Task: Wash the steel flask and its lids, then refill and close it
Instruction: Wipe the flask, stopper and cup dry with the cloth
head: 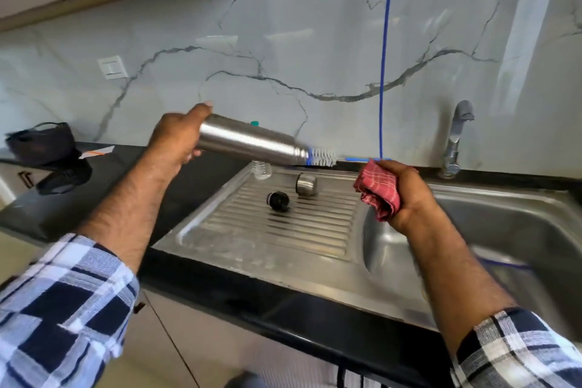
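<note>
In the head view, the left hand is gripping the base end of the steel flask, fingers wrapped round it, and holding it up over the draining board left of the sink. The flask is lying almost level, its long axis running from the left hand down and rightward, with the mouth pointing toward the right hand. A bottle brush is sticking out of that mouth, its bristle head just outside the neck and its blue handle running on to the right hand, which is clenching a red checked cloth; whether it is also pinching the handle I cannot tell. The right hand is nearer the mouth, so any further scrubbing probably runs along that axis. Below the flask, on the draining board, are lying the steel lid and the black lid.
</note>
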The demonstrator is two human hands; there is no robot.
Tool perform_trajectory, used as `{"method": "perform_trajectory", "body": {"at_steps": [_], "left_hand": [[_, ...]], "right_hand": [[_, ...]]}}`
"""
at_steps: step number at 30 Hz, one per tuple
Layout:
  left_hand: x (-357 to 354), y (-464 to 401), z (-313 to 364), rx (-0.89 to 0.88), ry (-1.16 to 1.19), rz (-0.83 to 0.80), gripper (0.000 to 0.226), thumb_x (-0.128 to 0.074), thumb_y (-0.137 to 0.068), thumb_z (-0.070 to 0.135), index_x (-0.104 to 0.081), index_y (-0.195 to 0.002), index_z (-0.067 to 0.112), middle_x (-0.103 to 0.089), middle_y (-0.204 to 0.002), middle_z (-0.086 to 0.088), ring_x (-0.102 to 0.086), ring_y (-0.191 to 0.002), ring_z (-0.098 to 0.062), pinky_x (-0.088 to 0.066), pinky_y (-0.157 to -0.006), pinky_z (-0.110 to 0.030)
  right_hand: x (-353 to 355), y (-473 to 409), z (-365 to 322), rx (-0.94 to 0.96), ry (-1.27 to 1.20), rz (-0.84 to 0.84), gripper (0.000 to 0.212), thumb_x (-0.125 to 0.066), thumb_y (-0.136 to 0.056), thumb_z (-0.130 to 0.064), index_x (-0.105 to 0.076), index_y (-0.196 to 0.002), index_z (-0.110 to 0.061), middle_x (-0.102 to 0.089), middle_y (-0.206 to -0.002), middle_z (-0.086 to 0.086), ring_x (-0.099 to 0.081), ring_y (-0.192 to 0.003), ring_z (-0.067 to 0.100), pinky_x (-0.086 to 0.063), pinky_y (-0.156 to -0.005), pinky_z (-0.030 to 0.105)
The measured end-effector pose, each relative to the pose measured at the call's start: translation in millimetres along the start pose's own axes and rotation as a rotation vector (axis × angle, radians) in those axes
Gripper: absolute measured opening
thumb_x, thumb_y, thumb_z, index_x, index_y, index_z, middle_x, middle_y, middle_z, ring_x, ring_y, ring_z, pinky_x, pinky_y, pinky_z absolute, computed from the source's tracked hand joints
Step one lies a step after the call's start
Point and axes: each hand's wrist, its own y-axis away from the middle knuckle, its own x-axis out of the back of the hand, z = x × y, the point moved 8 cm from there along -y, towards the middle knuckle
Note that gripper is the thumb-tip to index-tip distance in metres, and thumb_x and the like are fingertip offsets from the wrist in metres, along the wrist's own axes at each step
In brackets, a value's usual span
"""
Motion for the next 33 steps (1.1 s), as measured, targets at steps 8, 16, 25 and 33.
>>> {"method": "perform_trajectory", "body": {"at_steps": [8, 16, 25, 33], "left_hand": [[-36, 30, -139, 0.312, 0.535, -0.310, 0.028, -0.079, -0.085, 0.038, -0.073, -0.109, 0.024, -0.076, -0.110, -0.012, -0.074, -0.096, -0.020, -0.046, -0.077, -0.036], [-76, 64, -194, 0.397, 0.608, -0.296, 0.041, -0.096, -0.063, 0.024, -0.077, -0.098, 0.012, -0.077, -0.100, -0.013, -0.072, -0.099, -0.027, -0.049, -0.078, -0.029], [-58, 64, -193, 0.181, 0.174, -0.185, 0.055, -0.100, -0.061, 0.013, -0.078, -0.111, 0.021, -0.083, -0.098, 0.005, -0.079, -0.096, -0.016, -0.058, -0.092, -0.031], [-50, 57, -208, 0.177, 0.007, -0.094, 0.061, -0.103, -0.059, 0.025, -0.076, -0.114, 0.026, -0.081, -0.099, 0.012, -0.076, -0.097, -0.011, -0.060, -0.094, -0.035]], "right_hand": [[0, -8, 31, -0.065, -0.022, 0.011, 0.013, -0.062, -0.103, -0.027, -0.068, -0.101, -0.016, -0.072, -0.070, 0.002, -0.069, -0.050, 0.018, -0.055, -0.042, 0.029], [-1, -15, 60, -0.092, 0.100, -0.005, 0.039, -0.078, -0.089, -0.037, -0.074, -0.120, -0.013, -0.080, -0.093, 0.007, -0.076, -0.069, 0.025, -0.058, -0.073, 0.038], [-45, -8, 91, -0.149, 0.141, -0.071, 0.034, -0.075, -0.094, -0.037, -0.074, -0.119, -0.015, -0.081, -0.093, 0.007, -0.074, -0.068, 0.024, -0.054, -0.065, 0.033], [-100, -1, 127, -0.226, 0.168, -0.135, 0.035, -0.074, -0.096, -0.033, -0.067, -0.123, -0.011, -0.081, -0.108, 0.012, -0.076, -0.081, 0.030, -0.064, -0.066, 0.040]]}}
